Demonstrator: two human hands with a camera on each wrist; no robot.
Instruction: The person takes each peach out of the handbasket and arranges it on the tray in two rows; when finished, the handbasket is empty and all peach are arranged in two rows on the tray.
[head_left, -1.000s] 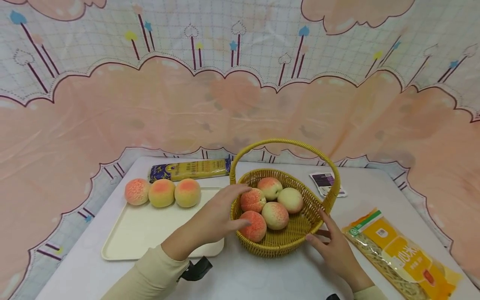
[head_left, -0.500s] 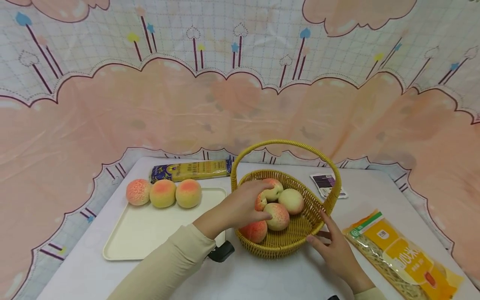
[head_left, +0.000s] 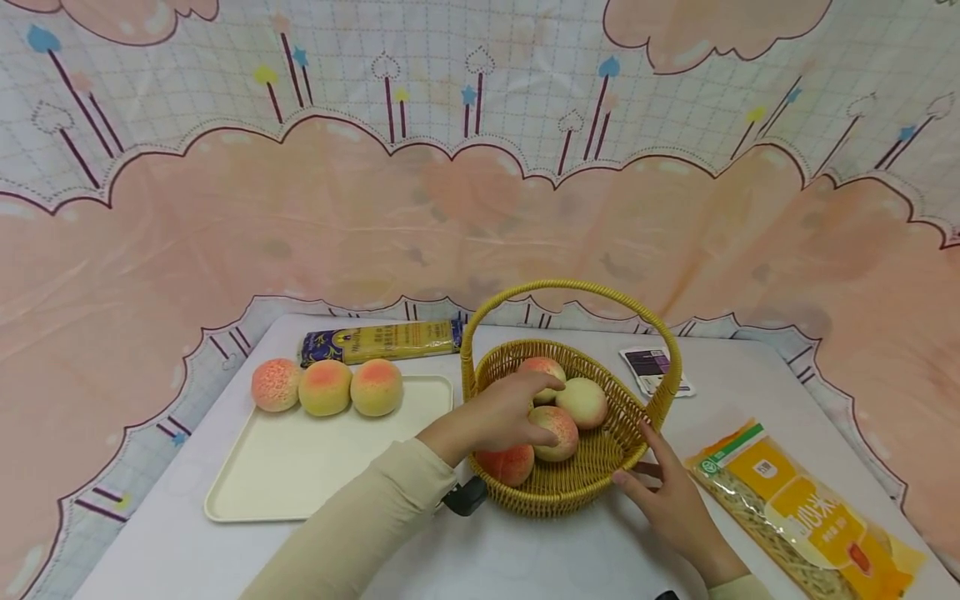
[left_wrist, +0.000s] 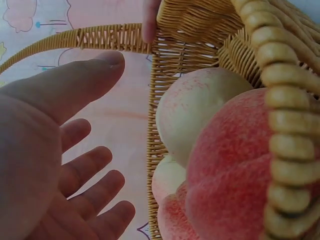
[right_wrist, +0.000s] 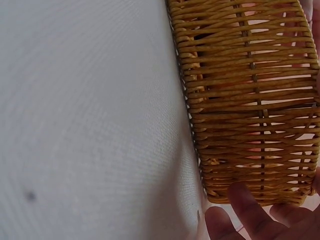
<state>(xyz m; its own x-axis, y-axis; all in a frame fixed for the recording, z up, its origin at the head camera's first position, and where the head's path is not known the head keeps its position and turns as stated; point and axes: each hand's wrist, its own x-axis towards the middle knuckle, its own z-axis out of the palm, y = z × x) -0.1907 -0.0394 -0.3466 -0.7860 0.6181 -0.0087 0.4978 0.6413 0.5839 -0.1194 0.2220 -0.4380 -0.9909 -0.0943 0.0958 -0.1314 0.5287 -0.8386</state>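
Observation:
A yellow wicker basket with a tall handle holds several peaches, among them a pale one and a red one. Over its left side hovers my left hand, fingers spread and holding nothing; it hides part of the fruit. The left wrist view shows this left hand with the thumb apart from the fingers, beside a red peach and the basket handle. My right hand holds the basket's right rim near the handle base; its fingertips touch the woven side.
On the left lies a cream tray, with 3 peaches in a row at its far edge. Behind is a pack of long noodles. Right of the basket are a small purple-and-white packet and an orange noodle bag.
My left hand has moved right, from the basket's left rim to above the peaches inside. The right hand stays at the rim, and the basket has not visibly moved.

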